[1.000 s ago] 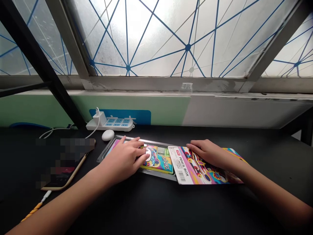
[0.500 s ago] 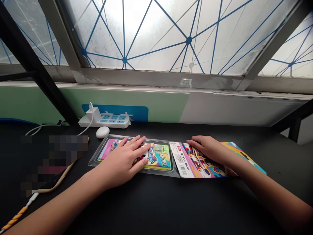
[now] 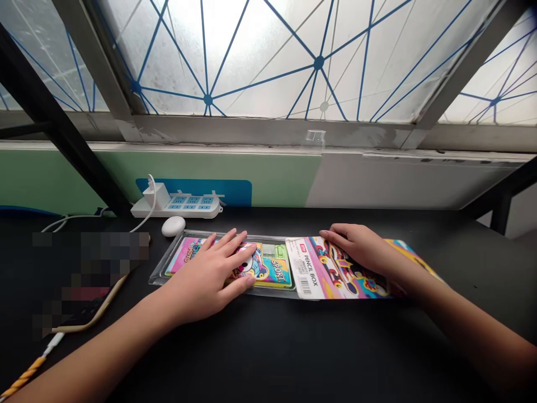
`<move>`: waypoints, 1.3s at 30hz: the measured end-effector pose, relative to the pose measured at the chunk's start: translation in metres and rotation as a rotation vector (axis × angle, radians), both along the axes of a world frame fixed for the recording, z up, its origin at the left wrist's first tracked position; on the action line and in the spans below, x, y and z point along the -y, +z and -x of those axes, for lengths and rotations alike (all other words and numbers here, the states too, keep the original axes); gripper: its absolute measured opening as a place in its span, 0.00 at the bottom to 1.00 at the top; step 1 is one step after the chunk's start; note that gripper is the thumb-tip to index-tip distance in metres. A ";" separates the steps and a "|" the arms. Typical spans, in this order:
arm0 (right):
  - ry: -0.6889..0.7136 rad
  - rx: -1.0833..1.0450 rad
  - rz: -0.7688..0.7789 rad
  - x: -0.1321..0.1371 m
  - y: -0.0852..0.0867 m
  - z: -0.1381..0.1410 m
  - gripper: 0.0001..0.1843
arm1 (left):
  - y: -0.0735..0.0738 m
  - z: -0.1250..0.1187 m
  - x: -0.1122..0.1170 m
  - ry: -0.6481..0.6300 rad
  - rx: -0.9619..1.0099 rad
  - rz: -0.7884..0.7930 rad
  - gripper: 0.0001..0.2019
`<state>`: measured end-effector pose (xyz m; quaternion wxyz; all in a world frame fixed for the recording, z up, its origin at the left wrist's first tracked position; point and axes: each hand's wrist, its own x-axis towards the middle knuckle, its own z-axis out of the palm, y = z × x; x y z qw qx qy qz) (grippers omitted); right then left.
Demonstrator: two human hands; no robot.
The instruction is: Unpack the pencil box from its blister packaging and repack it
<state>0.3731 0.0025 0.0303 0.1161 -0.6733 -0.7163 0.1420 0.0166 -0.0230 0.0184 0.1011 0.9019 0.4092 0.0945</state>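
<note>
A colourful pencil box lies in an opened clear plastic pack on the black desk. My left hand rests flat on the box, fingers spread. To the right lies the pack's printed card, labelled "PENCIL BOX". My right hand lies flat on that card, fingers stretched out. Neither hand grips anything.
A white power strip with a plugged charger stands at the back left, a small white oval case in front of it. A phone with a cable lies at the left. A window sill and wall close the far edge.
The view has shifted slightly, so everything sits a little further left and up. Both hands stay flat on the box and the card; the left fingers have spread a bit.
</note>
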 end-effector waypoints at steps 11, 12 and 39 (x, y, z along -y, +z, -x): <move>0.046 -0.167 0.016 0.020 -0.018 0.039 0.27 | 0.011 -0.018 0.029 -0.019 0.285 0.207 0.30; 0.050 -0.173 0.025 0.019 -0.018 0.037 0.27 | 0.013 -0.019 0.031 -0.002 0.391 0.248 0.27; 0.221 -0.031 0.180 -0.006 0.009 0.028 0.37 | -0.004 -0.008 -0.010 0.388 1.599 0.370 0.19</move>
